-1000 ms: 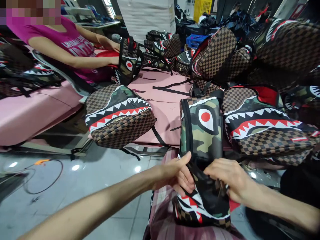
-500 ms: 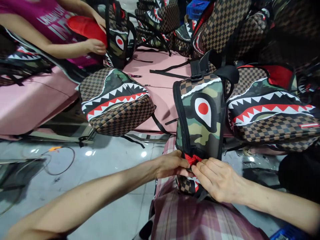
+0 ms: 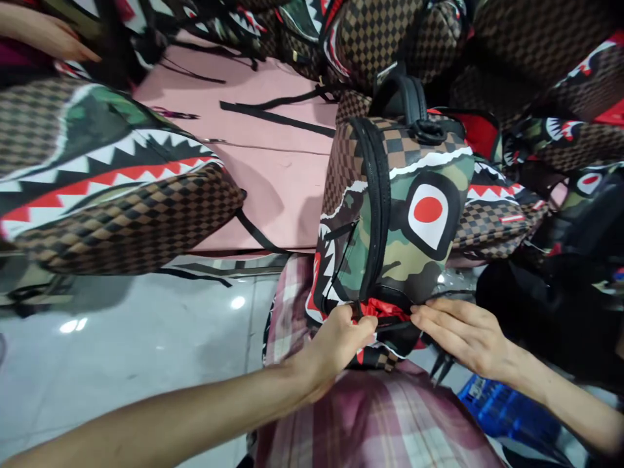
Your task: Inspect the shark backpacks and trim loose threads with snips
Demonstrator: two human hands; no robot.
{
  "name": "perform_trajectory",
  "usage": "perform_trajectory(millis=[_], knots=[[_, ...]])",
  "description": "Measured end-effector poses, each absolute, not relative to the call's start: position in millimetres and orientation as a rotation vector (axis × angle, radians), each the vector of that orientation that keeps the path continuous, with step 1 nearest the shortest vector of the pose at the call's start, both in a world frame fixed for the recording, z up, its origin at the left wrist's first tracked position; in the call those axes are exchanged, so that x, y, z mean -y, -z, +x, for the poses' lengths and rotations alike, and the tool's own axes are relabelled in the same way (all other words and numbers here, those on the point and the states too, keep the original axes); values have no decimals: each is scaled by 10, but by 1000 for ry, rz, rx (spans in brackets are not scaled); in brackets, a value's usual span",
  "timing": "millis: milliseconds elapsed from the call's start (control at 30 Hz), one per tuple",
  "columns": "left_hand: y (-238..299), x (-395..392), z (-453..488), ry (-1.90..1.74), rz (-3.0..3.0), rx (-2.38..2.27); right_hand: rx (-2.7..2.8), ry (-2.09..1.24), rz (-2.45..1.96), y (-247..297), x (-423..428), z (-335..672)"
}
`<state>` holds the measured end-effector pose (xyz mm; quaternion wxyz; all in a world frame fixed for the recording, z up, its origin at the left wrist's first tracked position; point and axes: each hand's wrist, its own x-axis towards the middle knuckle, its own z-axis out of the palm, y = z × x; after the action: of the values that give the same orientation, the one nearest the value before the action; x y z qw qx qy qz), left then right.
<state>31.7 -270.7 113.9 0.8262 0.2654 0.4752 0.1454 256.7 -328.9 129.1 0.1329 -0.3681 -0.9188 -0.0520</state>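
A camouflage and brown-checked backpack [image 3: 377,195] with a white-and-red eye print stands on my lap, its side turned towards me. Low on that side, a pocket gapes and shows crumpled red lining [image 3: 385,309]. My left hand [image 3: 341,341] pinches the left end of the pocket's edge, thumb by the lining. At the opposite end, my right hand [image 3: 461,333] has its fingers pressed together on the pocket's edge, the thumb hidden. The bag's black top handle [image 3: 407,97] points away from me.
Another shark-mouth backpack [image 3: 112,175] lies on the pink table [image 3: 277,175] at left. More backpacks [image 3: 380,39] are piled at the back and right. A co-worker's hand [image 3: 49,36] shows at upper left. A blue crate [image 3: 509,406] stands low at right.
My hands have moved apart, and the pocket between them has spread wider with more red lining showing. The backpack has turned, showing more of its front. The view has shifted to the right and closer.
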Motion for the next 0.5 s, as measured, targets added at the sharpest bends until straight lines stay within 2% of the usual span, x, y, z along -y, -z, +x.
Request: perform_trajectory(millis=[167,500], knots=[[-1012,2865,408,-346,733,-1121,2631,-43,-1143,-1163,3514,2652],[-889,2909,386,-312,779,-1138,2573,-49,-1160,-1140,3436,2589]])
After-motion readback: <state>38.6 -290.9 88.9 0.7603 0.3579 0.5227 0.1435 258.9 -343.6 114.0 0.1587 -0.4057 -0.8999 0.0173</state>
